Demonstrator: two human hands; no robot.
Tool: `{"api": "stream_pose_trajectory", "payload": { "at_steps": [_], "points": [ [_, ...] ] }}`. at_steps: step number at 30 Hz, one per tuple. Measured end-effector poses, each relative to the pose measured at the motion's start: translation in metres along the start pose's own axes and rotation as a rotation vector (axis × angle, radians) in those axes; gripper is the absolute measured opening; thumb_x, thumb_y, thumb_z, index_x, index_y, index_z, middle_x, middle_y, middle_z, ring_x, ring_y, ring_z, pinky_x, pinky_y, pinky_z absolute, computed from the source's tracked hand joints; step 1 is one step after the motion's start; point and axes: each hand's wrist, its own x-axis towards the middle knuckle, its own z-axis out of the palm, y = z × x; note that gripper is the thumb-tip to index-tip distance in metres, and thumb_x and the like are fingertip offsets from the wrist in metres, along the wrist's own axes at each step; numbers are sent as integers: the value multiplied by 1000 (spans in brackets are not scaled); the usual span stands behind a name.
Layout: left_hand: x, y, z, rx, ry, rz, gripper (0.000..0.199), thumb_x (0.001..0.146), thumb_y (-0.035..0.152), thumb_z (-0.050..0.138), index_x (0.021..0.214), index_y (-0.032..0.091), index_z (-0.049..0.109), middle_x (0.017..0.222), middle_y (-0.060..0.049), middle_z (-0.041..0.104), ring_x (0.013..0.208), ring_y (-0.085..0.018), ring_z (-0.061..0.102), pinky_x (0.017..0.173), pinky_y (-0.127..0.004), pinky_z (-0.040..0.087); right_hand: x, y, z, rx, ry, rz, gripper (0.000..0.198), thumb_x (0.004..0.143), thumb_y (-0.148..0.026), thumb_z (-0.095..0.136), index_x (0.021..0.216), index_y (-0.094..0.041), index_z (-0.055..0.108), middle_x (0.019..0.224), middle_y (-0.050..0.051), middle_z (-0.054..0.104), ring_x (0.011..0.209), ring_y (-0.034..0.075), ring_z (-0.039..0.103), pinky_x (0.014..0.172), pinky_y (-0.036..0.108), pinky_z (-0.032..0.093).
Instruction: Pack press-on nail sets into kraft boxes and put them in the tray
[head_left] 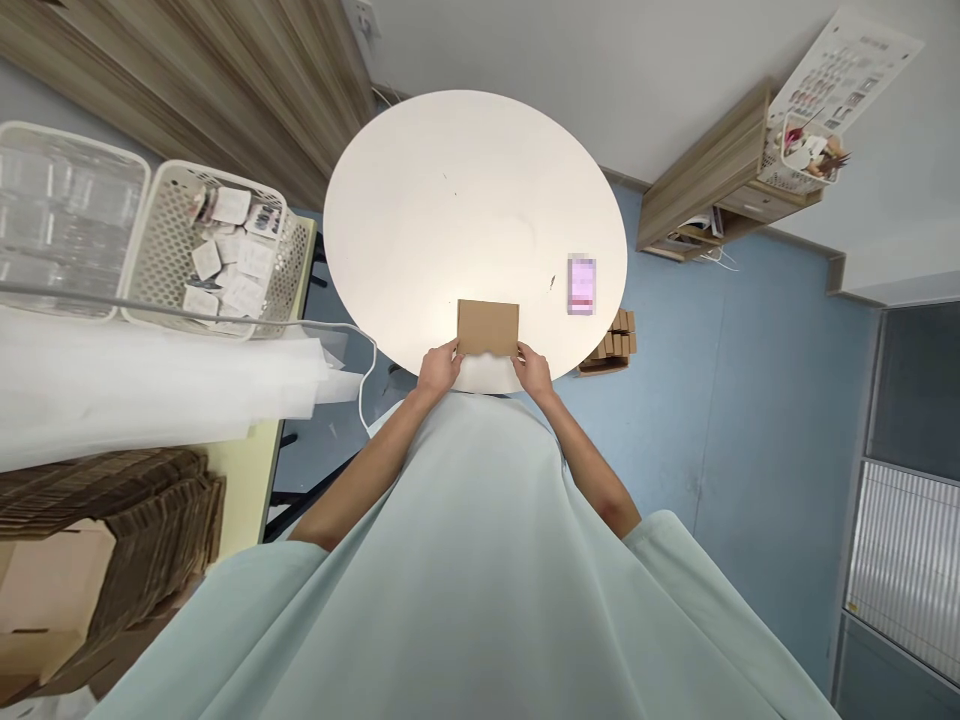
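A small brown cardboard box (487, 327) is at the near side of the round white table (450, 180), its flat brown face turned up. My left hand (440, 368) grips its near left corner, thumb and fingers closed on the edge. At the near right corner, my right hand (533, 370) holds it the same way. A pale, slightly wavy strip shows between the hands along the box's near edge; what it is I cannot make out. To the right on the tabletop lies a blurred pink and purple phone-like rectangle (581, 285).
Several small brown boxes (616, 340) sit in a carton below the table's right edge. At left, a yellowish side table (251, 480) bears a white basket (161, 235) of small cards, white sheeting (150, 380) and stacked flattened cardboard (150, 530). A white cable (367, 385) hangs near the table.
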Motion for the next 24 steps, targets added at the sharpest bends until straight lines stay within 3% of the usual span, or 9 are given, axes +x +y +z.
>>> {"api": "stream_pose_trajectory", "payload": {
  "at_steps": [5,12,24],
  "points": [
    [6,-7,13,-49,13,-33,44,95,20,56,135,24,76,118,-11,83,115,-35,76,100,-41,56,-1,6,10,44,-3,9,44,106,-15,54,148,-22,66,138,8,81,130,24,78,111,36,61],
    [10,-13,26,-263,26,-67,54,94,13,54,146,22,66,148,-11,76,136,-26,72,113,-35,54,1,18,24,117,87,87,36,107,-15,54,140,-21,67,141,11,79,133,22,77,112,35,60],
    [19,-16,29,-255,7,-113,53,93,9,55,144,19,66,151,-13,74,144,-26,68,119,-37,51,16,28,34,62,124,106,34,106,-15,58,139,-21,63,138,12,79,115,25,80,106,39,60]
  ]
}}
